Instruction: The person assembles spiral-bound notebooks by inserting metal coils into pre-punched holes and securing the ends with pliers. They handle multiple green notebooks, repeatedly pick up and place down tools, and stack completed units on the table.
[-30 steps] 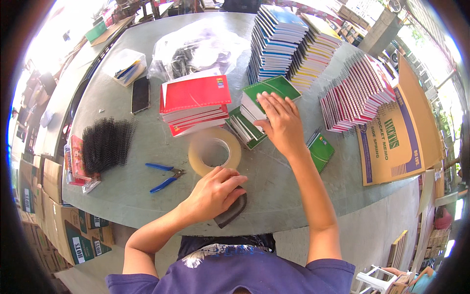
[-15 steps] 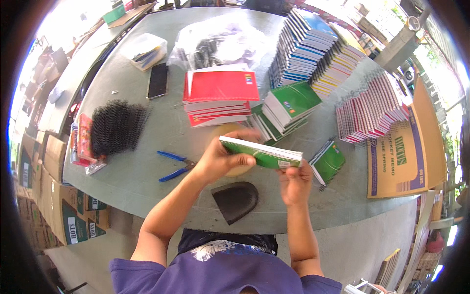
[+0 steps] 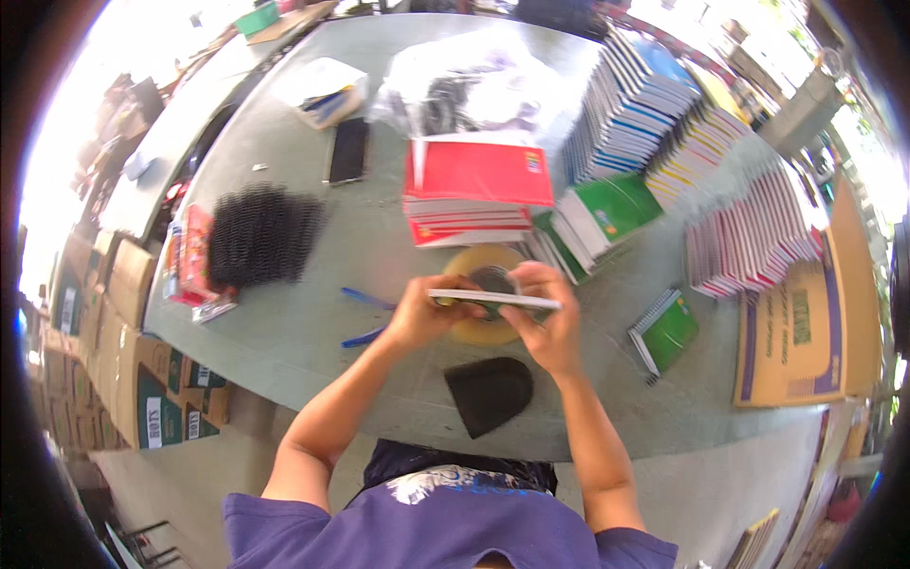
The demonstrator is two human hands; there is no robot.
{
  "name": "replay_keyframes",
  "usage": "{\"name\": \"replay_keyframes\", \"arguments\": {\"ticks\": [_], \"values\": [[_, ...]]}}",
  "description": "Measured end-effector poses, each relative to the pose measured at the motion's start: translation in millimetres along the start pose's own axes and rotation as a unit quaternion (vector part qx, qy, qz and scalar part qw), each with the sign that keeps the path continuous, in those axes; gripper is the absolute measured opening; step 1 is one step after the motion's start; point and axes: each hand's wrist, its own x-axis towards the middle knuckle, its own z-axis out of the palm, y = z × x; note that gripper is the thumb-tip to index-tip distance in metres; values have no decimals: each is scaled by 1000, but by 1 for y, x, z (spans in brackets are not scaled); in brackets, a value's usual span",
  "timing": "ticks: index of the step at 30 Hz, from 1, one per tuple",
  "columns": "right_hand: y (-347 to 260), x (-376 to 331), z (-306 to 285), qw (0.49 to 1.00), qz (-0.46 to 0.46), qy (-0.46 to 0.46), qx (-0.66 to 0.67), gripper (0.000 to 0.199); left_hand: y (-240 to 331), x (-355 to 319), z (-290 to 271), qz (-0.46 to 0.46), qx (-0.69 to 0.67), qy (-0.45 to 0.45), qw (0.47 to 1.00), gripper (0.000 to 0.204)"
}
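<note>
My left hand [image 3: 425,313] grips one end of a thin green-covered notebook [image 3: 504,301], and my right hand [image 3: 550,318] pinches the other end. Its white page edge is turned up toward me, so most of the cover is hidden. Under it on the table lies a yellowish ring like a tape roll [image 3: 482,256]. A black half-round pad [image 3: 491,396] is nearer to me. Beside my left hand are blue-handled pliers [image 3: 364,339], partly covered. A spiral-bound green notebook [image 3: 667,332] rests to the right of my right hand.
Red notebooks [image 3: 482,175], green notebooks [image 3: 616,207], blue-edged notebooks [image 3: 630,119] and red-edged spiral notebooks [image 3: 754,232] stand in stacks. Black spiral coils [image 3: 263,234], a phone [image 3: 348,152] and a plastic bag [image 3: 474,85] lie around. An open cardboard box [image 3: 791,341] stands at right.
The notebook has been turned from showing its green cover to nearly edge-on. My right hand has moved up and inward along it. The whole view has shifted slightly.
</note>
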Motion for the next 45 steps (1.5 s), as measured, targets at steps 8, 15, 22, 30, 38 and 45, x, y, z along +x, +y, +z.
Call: {"name": "replay_keyframes", "arguments": {"ticks": [8, 15, 22, 30, 38, 45], "values": [[-28, 6, 27, 888, -197, -83, -406, 14, 18, -5, -54, 140, 149, -40, 978, 46], [-30, 18, 27, 907, -189, -98, -364, 10, -67, -22, -179, -108, 539, 265, 792, 29], [-31, 28, 28, 907, -160, -119, -371, 7, -39, -27, -165, -43, 621, 302, 722, 20], [-27, 35, 28, 917, -143, -120, -351, 5, 33, -45, -155, 80, 348, 360, 862, 29], [-25, 35, 27, 931, -149, -118, -312, 17, 63, -32, -105, 61, -256, 88, 961, 34], [-38, 30, 27, 927, -106, -164, -320, 26, 20, -27, -49, 21, -110, 70, 991, 20]]}}
